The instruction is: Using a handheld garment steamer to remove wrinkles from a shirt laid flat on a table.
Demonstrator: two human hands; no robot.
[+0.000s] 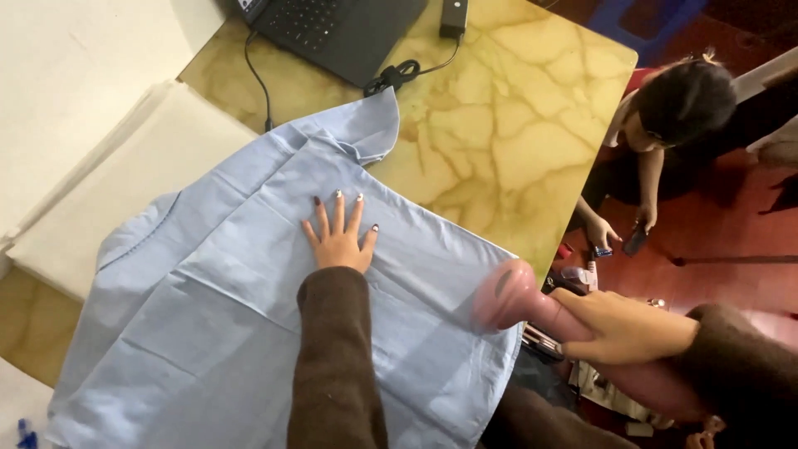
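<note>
A light blue shirt (249, 308) lies spread across a yellow marbled counter (515, 125), collar (362, 129) pointing away from the person toward a dark laptop (341, 29) at the far edge; the shirt's long axis runs from that collar down toward the near left corner of the view, where its hem is cut off by the frame.

The left hand (339, 237) rests flat on the cloth just below the collar, fingers spread wide and palm down, gripping nothing, only pressing the fabric; its brown sleeve (332, 357) runs straight back over the middle of the shirt.

The right hand (623, 326) is closed around the handle of a pink handheld steamer (532, 303); the steamer's rounded head sits at the shirt's right edge, touching or just above the cloth, too blurred to say which; so the left hand is well onto the shirt and the right comes at it from the side, the steamer lying roughly crosswise to the shirt's length.

A cream folded cloth or pad (125, 183) lies under the shirt's left side; a black cable (258, 79) and power adapter (453, 17) trail from the laptop.

Beyond the counter's right edge another person (665, 125) sits low on a red floor (731, 241), holding a small dark object that may be a phone; the clutter beneath the steamer is hard to make out.
</note>
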